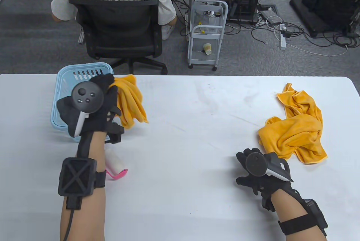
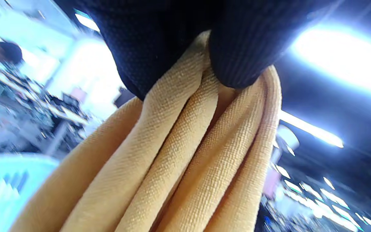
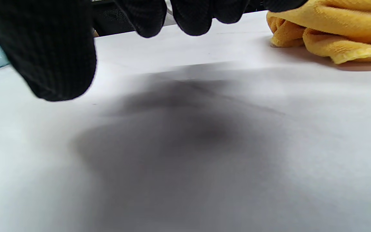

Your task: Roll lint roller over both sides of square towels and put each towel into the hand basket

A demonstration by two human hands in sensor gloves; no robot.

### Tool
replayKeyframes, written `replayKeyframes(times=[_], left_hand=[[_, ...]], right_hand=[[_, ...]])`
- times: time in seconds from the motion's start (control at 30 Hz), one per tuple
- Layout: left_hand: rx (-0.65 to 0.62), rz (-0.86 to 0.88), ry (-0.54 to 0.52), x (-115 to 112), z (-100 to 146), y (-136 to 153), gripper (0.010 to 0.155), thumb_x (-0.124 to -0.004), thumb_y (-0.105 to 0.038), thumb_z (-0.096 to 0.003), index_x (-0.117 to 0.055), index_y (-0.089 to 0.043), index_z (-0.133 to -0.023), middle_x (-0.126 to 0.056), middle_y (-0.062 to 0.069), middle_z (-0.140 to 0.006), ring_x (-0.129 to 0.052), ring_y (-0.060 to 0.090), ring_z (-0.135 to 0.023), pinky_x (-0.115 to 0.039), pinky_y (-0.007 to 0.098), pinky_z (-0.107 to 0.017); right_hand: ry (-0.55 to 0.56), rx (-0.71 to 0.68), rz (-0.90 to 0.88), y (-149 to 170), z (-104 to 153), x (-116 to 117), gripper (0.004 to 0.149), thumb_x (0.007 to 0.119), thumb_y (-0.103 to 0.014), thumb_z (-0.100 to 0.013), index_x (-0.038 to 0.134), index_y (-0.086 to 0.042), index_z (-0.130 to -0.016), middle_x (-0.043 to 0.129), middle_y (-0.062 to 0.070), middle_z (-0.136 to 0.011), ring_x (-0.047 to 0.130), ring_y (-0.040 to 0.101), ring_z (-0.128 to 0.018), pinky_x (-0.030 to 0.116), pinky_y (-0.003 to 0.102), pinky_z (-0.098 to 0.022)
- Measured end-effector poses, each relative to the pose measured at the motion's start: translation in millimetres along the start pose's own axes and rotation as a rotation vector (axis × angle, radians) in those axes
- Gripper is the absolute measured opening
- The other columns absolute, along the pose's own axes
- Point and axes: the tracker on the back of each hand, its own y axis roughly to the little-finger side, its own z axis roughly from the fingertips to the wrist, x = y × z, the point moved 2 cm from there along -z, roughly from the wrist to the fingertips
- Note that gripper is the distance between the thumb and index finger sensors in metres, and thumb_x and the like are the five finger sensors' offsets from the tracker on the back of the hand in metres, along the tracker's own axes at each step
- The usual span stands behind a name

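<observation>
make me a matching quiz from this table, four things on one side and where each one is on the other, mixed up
Things:
1. towel in the left hand
2. crumpled towel
3. lint roller
4. basket

Places:
a. lying on the table beside the left forearm
b. at the table's far left edge
c. hanging in folds, off the table
d. on the table in front of the right hand

Pairs: 1-c, 2-d, 3-a, 4-b
</observation>
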Motion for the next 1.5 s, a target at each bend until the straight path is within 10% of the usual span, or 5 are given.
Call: replayKeyframes(times=[0.17,0.4,0.73,1.03,1.5], left_hand=[[0.107,-0.117,-0.112,-4.8,-13.9,39.9,0.040,-0.089,-0.035,-0.0523,-0.074,-0.035,-0.089,-0.071,-0.004,-0.105,-0.088,0.023,-0.092,-0.090,0.033,-0.068],[0.155,-0.260,0.261,-84.8,-6.0,84.2,0.052,-0.077,-0.045,-0.0529,-0.070,-0.028,-0.101,-0.051,0.008,-0.118,-0.052,0.043,-0.108,-0.065,0.053,-0.073],[-0.071,-0.299,0.296,-91.9,33.9,19.4,0.058,-0.075,-0.050,-0.0519,-0.064,-0.028,-0.105,-0.048,0.010,-0.120,-0.049,0.044,-0.110,-0.056,0.058,-0.075],[-0.298,-0.195,0.339,-102.0,134.5,-45.9,0.059,-0.075,-0.052,-0.0516,-0.066,-0.026,-0.104,-0.054,0.010,-0.119,-0.056,0.045,-0.109,-0.058,0.059,-0.075],[-0.344,-0.239,0.445,-167.8,206.8,-34.3,0.061,-0.076,-0.052,-0.0503,-0.067,-0.024,-0.104,-0.055,0.012,-0.118,-0.057,0.046,-0.108,-0.058,0.060,-0.074]], right_hand=[[-0.002,-0.002,-0.001,-2.0,-0.8,0.8,0.091,0.090,-0.056,-0.042,0.047,-0.018,-0.113,0.043,0.020,-0.116,0.038,0.051,-0.105,0.046,0.072,-0.069],[-0.016,0.006,0.003,-2.3,-1.4,2.3,0.092,0.090,-0.056,-0.042,0.046,-0.018,-0.113,0.043,0.021,-0.116,0.038,0.051,-0.105,0.046,0.072,-0.069],[-0.008,-0.006,0.024,-8.1,-1.4,2.3,0.091,0.090,-0.056,-0.042,0.046,-0.018,-0.113,0.043,0.020,-0.116,0.038,0.051,-0.105,0.046,0.072,-0.069],[0.008,0.014,0.038,-6.6,-2.7,5.6,0.091,0.090,-0.056,-0.042,0.046,-0.018,-0.113,0.043,0.020,-0.116,0.038,0.051,-0.105,0.046,0.072,-0.069],[0.070,0.110,-0.015,16.5,-1.2,-11.9,0.091,0.089,-0.056,-0.042,0.045,-0.018,-0.113,0.043,0.020,-0.115,0.038,0.051,-0.105,0.047,0.071,-0.069]])
